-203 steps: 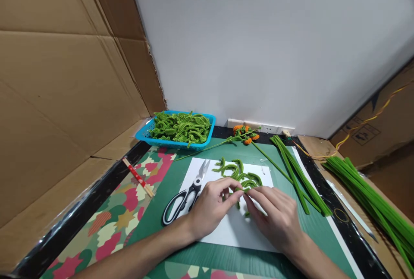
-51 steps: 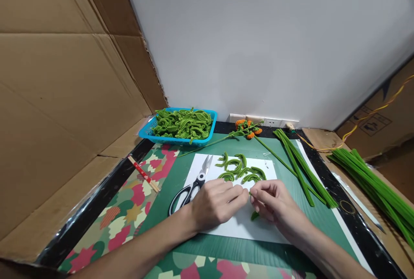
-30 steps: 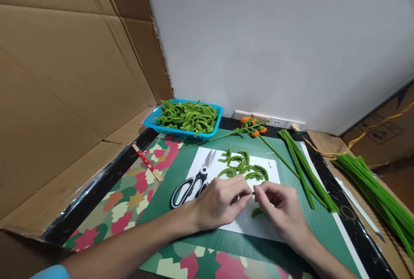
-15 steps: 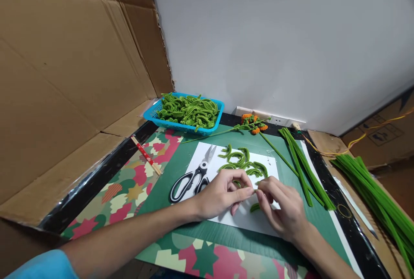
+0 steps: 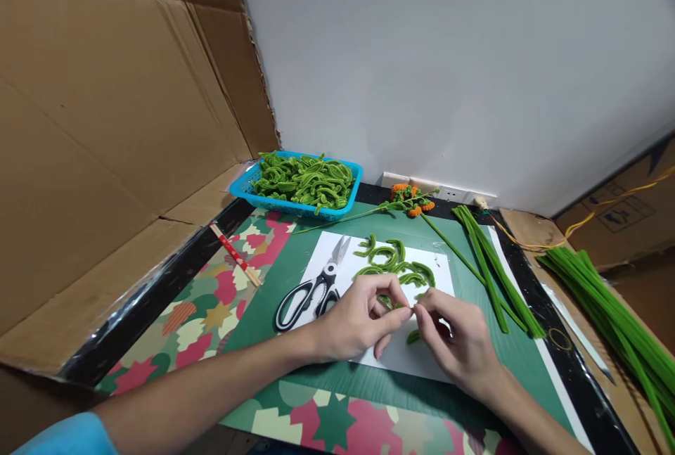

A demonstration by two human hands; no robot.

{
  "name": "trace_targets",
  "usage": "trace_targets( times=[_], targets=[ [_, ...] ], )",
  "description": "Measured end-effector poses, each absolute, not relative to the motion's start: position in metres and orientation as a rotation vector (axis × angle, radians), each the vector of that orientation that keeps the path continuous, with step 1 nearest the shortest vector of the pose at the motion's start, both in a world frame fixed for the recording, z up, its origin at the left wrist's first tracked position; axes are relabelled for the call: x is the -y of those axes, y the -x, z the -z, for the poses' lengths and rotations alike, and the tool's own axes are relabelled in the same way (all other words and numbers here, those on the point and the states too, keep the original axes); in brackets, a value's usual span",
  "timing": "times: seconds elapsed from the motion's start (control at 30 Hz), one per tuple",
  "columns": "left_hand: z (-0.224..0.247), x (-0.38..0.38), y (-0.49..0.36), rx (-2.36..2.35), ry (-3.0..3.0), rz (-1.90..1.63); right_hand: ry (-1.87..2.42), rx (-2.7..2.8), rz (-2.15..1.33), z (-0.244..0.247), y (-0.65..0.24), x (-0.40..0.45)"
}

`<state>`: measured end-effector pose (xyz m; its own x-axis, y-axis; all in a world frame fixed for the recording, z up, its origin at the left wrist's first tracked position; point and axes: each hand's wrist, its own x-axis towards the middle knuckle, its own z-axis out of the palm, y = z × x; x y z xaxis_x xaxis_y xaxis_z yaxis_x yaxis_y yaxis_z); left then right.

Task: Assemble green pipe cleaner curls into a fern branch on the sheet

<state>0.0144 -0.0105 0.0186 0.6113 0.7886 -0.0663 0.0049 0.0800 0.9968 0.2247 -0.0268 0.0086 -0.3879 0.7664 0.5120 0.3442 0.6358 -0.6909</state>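
Over the white sheet (image 5: pixel 380 365), my left hand (image 5: pixel 369 320) and my right hand (image 5: pixel 456 335) meet fingertip to fingertip. Both are pinched on a small green fuzzy piece (image 5: pixel 399 306), mostly hidden by the fingers. Bent green fuzzy pieces (image 5: pixel 383 255) lie on the sheet just beyond my hands, and one short piece (image 5: pixel 413 336) shows between them. Scissors with black and white handles (image 5: pixel 328 276) rest left of my left hand, blades pointing away and partly apart.
A blue basket (image 5: pixel 337 214) heaped with green pieces stands at the back. Orange flowers (image 5: pixel 408 195) on green stems lie near the wall. Long green stems (image 5: pixel 496 272) lie right, with a larger bundle (image 5: pixel 606 314) farther right. Wrapped chopsticks (image 5: pixel 235 254) lie left.
The fingertips of both hands have shifted slightly, and a little more green shows at the left fingertips. The whole view has moved slightly.
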Motion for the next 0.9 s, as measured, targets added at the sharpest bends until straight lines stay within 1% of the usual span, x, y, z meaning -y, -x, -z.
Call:
trace_targets(
  times=[0.13,0.2,0.27,0.37,0.47,0.6,0.7,0.9],
  targets=[
    [-0.014,0.013,-0.013,-0.852,-2.013,-0.985,1.064,1.738,-1.154,-0.012,-0.218,0.026],
    [-0.012,0.013,-0.013,-0.832,-2.243,-1.079,1.083,1.673,-1.288,-0.012,-0.217,0.025],
    [-0.012,0.012,-0.014,-0.858,-2.207,-1.052,1.092,1.72,-1.208,-0.01,-0.219,0.024],
    [-0.017,0.011,-0.016,-0.896,-1.816,-0.888,1.036,1.92,-0.841,-0.009,-0.224,0.024],
    [-0.023,0.011,-0.017,-0.836,-1.474,-0.756,0.88,2.095,-0.498,-0.008,-0.23,0.023],
    [-0.025,0.011,-0.018,-0.808,-1.39,-0.735,0.785,2.154,-0.227,-0.008,-0.232,0.021],
    [-0.025,0.01,-0.017,-0.805,-1.395,-0.766,0.787,2.111,-0.168,-0.009,-0.231,0.02],
    [-0.022,0.008,-0.016,-0.805,-1.373,-0.842,0.847,2.06,-0.254,-0.009,-0.232,0.021]
  ],
)
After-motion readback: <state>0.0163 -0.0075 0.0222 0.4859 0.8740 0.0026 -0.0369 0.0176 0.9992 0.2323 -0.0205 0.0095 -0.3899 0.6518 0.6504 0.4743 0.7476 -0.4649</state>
